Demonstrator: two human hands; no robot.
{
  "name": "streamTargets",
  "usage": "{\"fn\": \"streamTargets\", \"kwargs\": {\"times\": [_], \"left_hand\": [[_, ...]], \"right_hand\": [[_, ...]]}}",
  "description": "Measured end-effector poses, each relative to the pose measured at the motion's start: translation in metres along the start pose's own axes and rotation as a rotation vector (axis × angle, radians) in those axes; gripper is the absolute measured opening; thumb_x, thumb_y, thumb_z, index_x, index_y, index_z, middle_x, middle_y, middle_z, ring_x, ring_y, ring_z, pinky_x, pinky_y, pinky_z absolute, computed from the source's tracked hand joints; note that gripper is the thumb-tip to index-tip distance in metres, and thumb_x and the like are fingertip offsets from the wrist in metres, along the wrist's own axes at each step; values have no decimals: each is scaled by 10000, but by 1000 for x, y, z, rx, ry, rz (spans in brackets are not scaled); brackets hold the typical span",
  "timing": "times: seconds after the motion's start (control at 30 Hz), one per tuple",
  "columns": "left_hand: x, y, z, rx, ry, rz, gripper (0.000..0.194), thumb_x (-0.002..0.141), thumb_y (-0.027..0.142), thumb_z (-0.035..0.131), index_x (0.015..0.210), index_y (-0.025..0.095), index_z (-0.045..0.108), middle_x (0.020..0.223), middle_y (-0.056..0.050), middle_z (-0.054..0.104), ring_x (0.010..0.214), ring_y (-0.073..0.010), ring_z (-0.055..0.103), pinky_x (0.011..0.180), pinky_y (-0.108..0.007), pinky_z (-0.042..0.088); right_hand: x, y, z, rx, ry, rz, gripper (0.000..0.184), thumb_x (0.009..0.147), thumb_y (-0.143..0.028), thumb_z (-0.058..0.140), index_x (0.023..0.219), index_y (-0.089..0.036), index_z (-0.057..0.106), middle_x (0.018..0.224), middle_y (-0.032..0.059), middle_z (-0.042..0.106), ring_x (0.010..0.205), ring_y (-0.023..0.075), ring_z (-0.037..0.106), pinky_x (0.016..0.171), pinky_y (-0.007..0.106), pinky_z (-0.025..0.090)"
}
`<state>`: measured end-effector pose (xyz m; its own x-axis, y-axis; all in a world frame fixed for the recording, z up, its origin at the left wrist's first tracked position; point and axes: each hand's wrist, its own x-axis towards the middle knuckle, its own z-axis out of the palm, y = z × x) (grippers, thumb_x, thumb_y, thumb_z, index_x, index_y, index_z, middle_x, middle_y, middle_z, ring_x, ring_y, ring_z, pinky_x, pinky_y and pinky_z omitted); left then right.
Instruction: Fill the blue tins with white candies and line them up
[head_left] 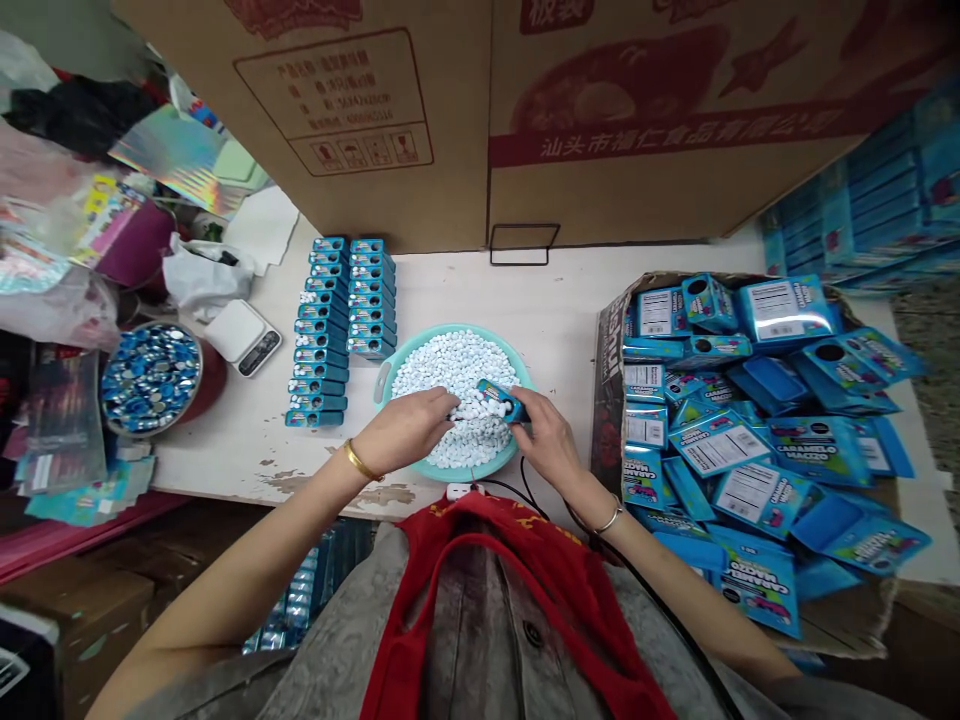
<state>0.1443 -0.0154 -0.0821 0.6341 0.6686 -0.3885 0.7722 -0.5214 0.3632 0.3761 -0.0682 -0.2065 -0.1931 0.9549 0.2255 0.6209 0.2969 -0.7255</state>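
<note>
A pale green basin [517, 358] full of small white round candies [450, 362] stands in front of me. My right hand [550, 440] grips a small blue candy box [495, 392] over the right part of the basin. White candies show at the box's opening. My left hand [409, 430] is over the left part of the candies, its fingers drawn together close to the box. Whatever those fingers hold, if anything, is hidden.
Two rows of small blue boxes [321, 340] stand left of the basin. A carton [611, 400] heaped with blue packages is at right; large cardboard boxes [420, 215] close off the back. A scale [244, 335] and a pot of shiny wrapped pieces [154, 380] sit at left.
</note>
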Motion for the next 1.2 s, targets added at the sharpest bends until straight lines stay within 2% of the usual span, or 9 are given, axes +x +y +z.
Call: {"fn": "streamTargets", "kwargs": {"times": [0.13, 0.27, 0.4, 0.5, 0.63, 0.77, 0.87, 1.03, 1.2], "left_hand": [[8, 39, -30, 259, -155, -109, 256, 939, 89, 355, 1108, 103, 547, 1000, -130, 634, 867, -233, 656, 708, -340, 522], [8, 72, -46, 326, -181, -144, 251, 944, 64, 328, 1025, 104, 562, 944, -135, 628, 880, -242, 659, 680, -323, 517], [0, 50, -38, 310, -79, -147, 204, 939, 94, 376, 1007, 131, 565, 962, -113, 622, 894, -225, 640, 710, -312, 510], [-5, -4, 0, 245, 15, -290, 205, 943, 152, 407, 1101, 158, 537, 1060, -102, 610, 943, -221, 624, 743, -311, 503], [6, -60, 83, 9, -123, -409, 202, 914, 116, 417, 1058, 144, 557, 1110, -144, 598, 1016, -259, 605, 795, -355, 494], [42, -52, 150, -131, -101, -341, 228, 920, 142, 425, 1104, 173, 556, 1155, -113, 610, 1060, -239, 596, 880, -351, 482], [67, -35, 172, -223, -40, -299, 306, 911, 128, 419, 1199, 166, 515, 1229, -114, 596, 1094, -222, 590, 934, -340, 473], [57, -43, 166, -345, 34, -221, 308, 920, 197, 466, 1224, 169, 503, 1239, -101, 602, 1113, -203, 589, 965, -321, 468], [9, -53, 115, -438, 172, -60, 252, 919, 253, 492, 1153, 171, 534, 1131, -101, 627, 1047, -213, 601, 926, -353, 479]], "right_hand": [[0, -5, 8, 9, -21, -39, 519, 808, -74, 488, 1303, -230, 493, 1246, 112, 625, 1173, 276, 587, 1004, 506, 510], [-2, -6, 13, 37, -6, -48, 513, 815, -82, 489, 1307, -230, 486, 1234, 112, 635, 1165, 271, 592, 997, 505, 512], [-5, -3, 12, 57, 10, -10, 509, 816, -82, 484, 1306, -219, 487, 1249, 118, 629, 1176, 270, 588, 1002, 487, 508], [-7, 4, 6, 63, 31, 84, 466, 839, -129, 495, 1297, -212, 497, 1227, 122, 633, 1142, 271, 604, 979, 473, 516], [-10, 14, -5, 66, 56, 181, 429, 859, -212, 526, 1288, -200, 505, 1208, 129, 633, 1100, 273, 615, 947, 458, 520], [-12, 16, -14, 71, 72, 229, 397, 873, -267, 541, 1264, -210, 515, 1186, 119, 639, 1084, 265, 614, 945, 447, 509], [-12, 14, -17, 80, 96, 264, 370, 876, -308, 558, 1233, -216, 526, 1155, 108, 646, 1045, 256, 625, 924, 433, 514], [-13, 12, -19, 87, 102, 296, 363, 875, -343, 575, 1209, -207, 531, 1140, 106, 650, 1014, 252, 635, 914, 428, 515], [-15, 14, -13, 60, 63, 264, 375, 873, -293, 551, 1234, -195, 522, 1149, 122, 648, 1035, 270, 630, 902, 444, 526]]}}
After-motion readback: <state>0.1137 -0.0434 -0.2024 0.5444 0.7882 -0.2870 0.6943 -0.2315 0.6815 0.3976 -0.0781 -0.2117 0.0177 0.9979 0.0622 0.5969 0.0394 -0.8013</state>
